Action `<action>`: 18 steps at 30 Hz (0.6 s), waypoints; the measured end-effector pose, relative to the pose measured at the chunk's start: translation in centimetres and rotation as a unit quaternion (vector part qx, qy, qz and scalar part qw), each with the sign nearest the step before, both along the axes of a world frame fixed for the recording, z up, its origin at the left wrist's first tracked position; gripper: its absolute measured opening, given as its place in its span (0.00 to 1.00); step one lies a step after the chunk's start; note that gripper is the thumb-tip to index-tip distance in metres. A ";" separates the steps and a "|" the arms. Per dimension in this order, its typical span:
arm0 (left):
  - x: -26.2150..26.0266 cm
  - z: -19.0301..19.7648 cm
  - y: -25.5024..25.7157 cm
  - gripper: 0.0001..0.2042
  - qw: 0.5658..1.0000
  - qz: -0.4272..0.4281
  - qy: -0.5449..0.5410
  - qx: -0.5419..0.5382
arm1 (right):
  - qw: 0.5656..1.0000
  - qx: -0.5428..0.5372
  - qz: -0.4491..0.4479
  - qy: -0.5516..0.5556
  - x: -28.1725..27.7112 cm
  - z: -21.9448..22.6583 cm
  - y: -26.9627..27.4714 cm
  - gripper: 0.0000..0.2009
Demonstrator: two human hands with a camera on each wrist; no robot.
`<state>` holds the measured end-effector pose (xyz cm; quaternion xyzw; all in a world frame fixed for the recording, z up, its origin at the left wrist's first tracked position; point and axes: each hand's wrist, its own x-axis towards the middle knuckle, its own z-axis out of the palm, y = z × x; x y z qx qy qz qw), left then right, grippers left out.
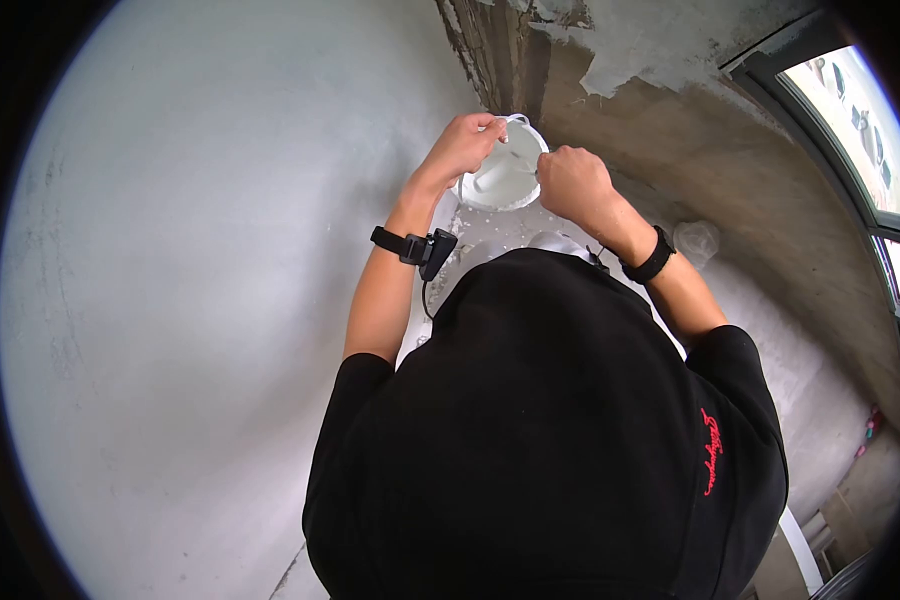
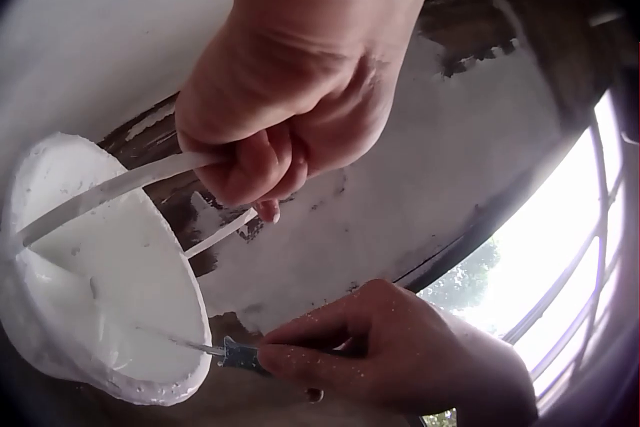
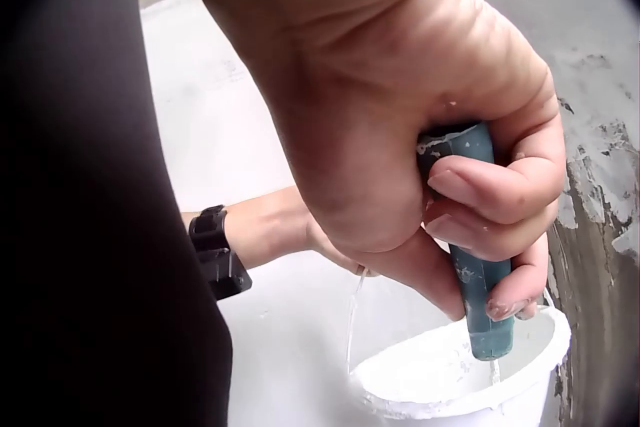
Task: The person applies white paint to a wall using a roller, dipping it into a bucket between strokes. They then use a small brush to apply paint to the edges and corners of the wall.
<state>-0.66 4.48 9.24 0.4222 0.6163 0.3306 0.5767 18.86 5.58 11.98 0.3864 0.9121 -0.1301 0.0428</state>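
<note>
A white bucket [image 1: 505, 185] with white material inside hangs tilted from its handle [image 2: 120, 185]. My left hand [image 1: 463, 150] grips that handle, fingers curled round it in the left wrist view [image 2: 290, 97]. My right hand [image 1: 578, 185] holds a tool by its blue-green handle [image 3: 482, 282], fingers wrapped round it. In the left wrist view the tool's thin metal part [image 2: 180, 340] reaches into the bucket's mouth, over the white material. Whether its end touches the material is hard to tell.
A pale wall [image 1: 190, 250] stands on the left, and a rough, partly coated wall [image 1: 660, 125] is ahead and to the right. The window [image 1: 865, 130] is at the upper right. A clear plastic bag [image 1: 697, 242] lies right of my right hand. White bits dot the floor.
</note>
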 end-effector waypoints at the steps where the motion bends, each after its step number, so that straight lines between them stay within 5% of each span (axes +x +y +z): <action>1: 0.0 0.0 0.0 0.14 1.000 -0.004 0.025 0.009 | 1.000 -0.004 0.003 -0.003 0.1 0.6 0.4 0.06; 8: 0.4 0.1 -0.1 0.14 0.997 -0.024 0.065 0.029 | 0.998 -0.030 0.018 -0.046 -0.6 0.2 1.3 0.09; 18: 0.2 0.1 -0.2 0.14 1.000 -0.025 -0.015 -0.006 | 1.000 -0.009 0.014 0.019 -3.2 -0.8 2.0 0.09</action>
